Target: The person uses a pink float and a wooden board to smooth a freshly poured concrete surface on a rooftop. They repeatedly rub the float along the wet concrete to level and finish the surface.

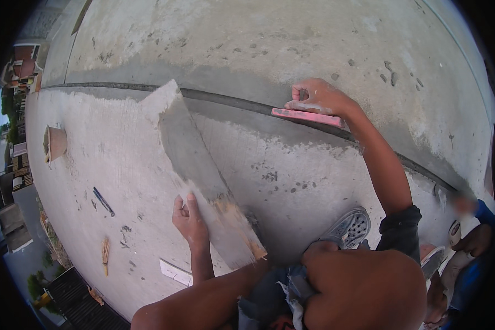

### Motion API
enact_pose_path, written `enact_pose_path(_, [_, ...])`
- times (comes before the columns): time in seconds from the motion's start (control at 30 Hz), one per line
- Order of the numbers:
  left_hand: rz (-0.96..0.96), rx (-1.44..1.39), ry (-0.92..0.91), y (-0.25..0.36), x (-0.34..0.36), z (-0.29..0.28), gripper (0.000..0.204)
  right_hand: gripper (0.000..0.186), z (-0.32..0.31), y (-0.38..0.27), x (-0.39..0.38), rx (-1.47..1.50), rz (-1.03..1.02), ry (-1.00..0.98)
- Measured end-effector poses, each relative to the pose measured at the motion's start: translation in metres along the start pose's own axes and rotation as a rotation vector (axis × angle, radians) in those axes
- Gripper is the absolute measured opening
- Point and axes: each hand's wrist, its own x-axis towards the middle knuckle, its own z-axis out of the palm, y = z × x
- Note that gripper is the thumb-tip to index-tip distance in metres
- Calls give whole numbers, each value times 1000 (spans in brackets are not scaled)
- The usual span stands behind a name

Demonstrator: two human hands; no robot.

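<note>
My left hand (190, 219) grips the edge of a long wooden board (195, 151), coated with grey cement and bare and splintered at its near end. The board is held at a slant over the slab, left of centre. Out to the right, my right hand (322, 99) is closed on a pink hand float (308, 117), its handle mostly hidden by the fingers. The float rests along a dark, narrow groove (220, 98) that crosses the concrete. Darker, damp-looking cement (236, 122) borders the groove on both sides.
On the left part of the slab stand a bucket (56, 144), a dark slim tool (103, 202) and a small straw brush (105, 256). A white rectangular piece (175, 271) lies near my left forearm. Another person (478, 231) sits at the far right. Cement crumbs (270, 176) dot the surface.
</note>
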Motion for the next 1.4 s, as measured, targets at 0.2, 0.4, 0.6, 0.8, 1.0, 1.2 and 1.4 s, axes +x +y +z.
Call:
enact_pose_path(0.2, [-6,-54,-12,4,-2,12,35,46,12,17,3,-17,-37,14])
enact_pose_path(0.4, [-15,-2,38,3,-4,6,38,46,-13,26,-33,-21,81,-77])
enact_pose_path(0.6, [16,-44,-6,11,-2,21,40,42,-4,38,-31,51,25,-13])
enact_pose_path(0.8, [11,-32,-9,14,-5,16,38,34,-25,68,-80,47,128,-10])
enact_pose_path(1.0, [3,9,18,6,-3,4,34,27,19,40,-133,327,95,340])
enact_pose_path(1.2, [-6,-24,-12,3,3,13,34,34,104,36,-125,-204,-220,713])
enact_pose_path(1.4, [2,-36,-42,2,3,18,35,34,134,30,-95,-313,-308,701])
